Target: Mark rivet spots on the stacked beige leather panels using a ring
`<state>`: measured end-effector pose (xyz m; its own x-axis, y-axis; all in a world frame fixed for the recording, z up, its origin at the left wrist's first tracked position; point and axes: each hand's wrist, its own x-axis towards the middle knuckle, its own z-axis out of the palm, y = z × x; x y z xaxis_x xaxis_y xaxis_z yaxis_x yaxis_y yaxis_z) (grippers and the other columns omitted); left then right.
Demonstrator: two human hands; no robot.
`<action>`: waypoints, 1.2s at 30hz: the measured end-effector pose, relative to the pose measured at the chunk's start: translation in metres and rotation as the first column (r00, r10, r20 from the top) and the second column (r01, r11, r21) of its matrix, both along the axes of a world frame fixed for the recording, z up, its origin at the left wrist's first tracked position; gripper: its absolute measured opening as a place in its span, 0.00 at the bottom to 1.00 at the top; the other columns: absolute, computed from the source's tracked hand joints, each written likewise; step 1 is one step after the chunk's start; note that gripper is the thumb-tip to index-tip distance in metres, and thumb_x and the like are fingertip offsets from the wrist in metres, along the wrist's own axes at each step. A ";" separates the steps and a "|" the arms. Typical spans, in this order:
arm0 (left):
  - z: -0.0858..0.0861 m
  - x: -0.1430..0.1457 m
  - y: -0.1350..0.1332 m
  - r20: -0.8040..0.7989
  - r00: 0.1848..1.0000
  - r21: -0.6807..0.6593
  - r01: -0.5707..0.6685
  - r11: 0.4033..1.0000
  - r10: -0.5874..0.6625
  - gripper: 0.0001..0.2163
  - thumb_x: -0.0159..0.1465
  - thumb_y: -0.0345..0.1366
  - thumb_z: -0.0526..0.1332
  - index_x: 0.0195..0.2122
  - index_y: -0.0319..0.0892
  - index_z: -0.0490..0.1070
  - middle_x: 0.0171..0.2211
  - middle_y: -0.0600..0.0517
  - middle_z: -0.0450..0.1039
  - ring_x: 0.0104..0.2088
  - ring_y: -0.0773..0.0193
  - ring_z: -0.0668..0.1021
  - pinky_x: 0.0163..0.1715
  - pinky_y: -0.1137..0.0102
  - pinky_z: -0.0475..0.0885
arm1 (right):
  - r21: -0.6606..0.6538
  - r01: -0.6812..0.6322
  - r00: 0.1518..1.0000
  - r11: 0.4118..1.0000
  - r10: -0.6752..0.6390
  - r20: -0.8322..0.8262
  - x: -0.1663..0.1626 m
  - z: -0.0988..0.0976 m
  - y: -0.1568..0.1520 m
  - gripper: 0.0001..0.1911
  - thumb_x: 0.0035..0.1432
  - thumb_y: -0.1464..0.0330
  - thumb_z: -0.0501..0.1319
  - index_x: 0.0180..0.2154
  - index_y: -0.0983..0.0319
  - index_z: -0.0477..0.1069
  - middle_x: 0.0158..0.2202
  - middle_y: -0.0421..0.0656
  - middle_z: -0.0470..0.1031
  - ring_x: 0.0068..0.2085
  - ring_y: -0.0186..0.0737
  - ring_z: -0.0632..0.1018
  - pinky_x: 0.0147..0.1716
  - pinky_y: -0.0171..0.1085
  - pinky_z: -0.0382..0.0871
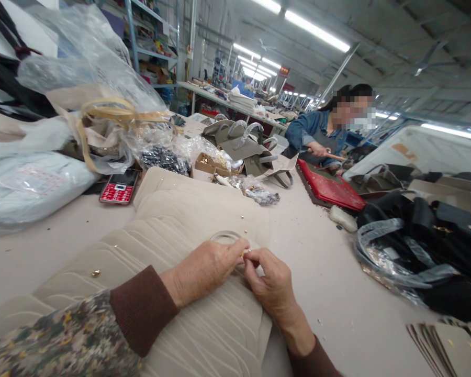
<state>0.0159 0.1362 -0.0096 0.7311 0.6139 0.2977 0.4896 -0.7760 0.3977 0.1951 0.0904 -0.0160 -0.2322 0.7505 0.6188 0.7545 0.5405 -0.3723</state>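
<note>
My left hand (208, 267) is closed on a thin grey-beige strap (224, 233), whose loop curves up behind the fingers. Between the fingertips of both hands shows a small gold-coloured metal piece (244, 254); its exact form is too small to make out. My right hand (272, 280) pinches at that piece with thumb and forefinger, touching the left fingertips. Both hands are above a thick, fanned stack of beige sheets (172, 220). Scattered on the stack lie small gold metal bits, among them a rounded gold stud (96, 273).
A red-keyed phone (119, 186) lies beyond the stack, near plastic bags (35, 183) and a cardboard box (208, 165) of fittings. Grey-green bag parts (245, 144) lie behind. Black bags (427, 246) crowd the right. Across the table, a person (317, 131) holds a wooden-handled tool by a red pad (332, 186).
</note>
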 end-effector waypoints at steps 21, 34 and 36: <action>0.001 0.000 -0.002 0.056 0.998 -0.030 -0.006 1.000 0.007 0.14 0.69 0.30 0.53 0.55 0.41 0.58 0.32 0.52 0.77 0.32 0.60 0.81 0.28 0.70 0.69 | 0.010 -0.052 0.998 0.999 0.052 -0.033 0.000 0.000 0.000 0.08 0.61 0.77 0.56 0.33 0.61 0.72 0.27 0.42 0.75 0.29 0.36 0.75 0.31 0.35 0.68; 0.006 0.001 -0.001 0.027 1.000 0.076 -0.013 0.997 0.011 0.06 0.67 0.28 0.54 0.32 0.43 0.63 0.24 0.57 0.67 0.25 0.65 0.71 0.24 0.71 0.59 | -0.339 0.081 0.919 0.937 -0.202 -0.339 -0.011 -0.002 -0.006 0.06 0.54 0.70 0.59 0.27 0.62 0.74 0.20 0.39 0.75 0.21 0.33 0.73 0.22 0.31 0.67; 0.006 0.003 -0.003 0.063 0.998 0.155 0.001 0.988 -0.010 0.08 0.67 0.26 0.52 0.30 0.43 0.62 0.23 0.56 0.65 0.24 0.66 0.69 0.24 0.70 0.59 | -0.512 0.004 0.810 0.859 -0.303 -0.501 -0.013 -0.002 -0.004 0.07 0.53 0.66 0.61 0.26 0.63 0.73 0.17 0.38 0.73 0.18 0.33 0.72 0.19 0.31 0.67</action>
<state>0.0187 0.1328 -0.0039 0.7111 0.5529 0.4344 0.4629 -0.8331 0.3027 0.1824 0.0865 -0.0179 0.1777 0.9704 0.1633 0.3956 0.0815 -0.9148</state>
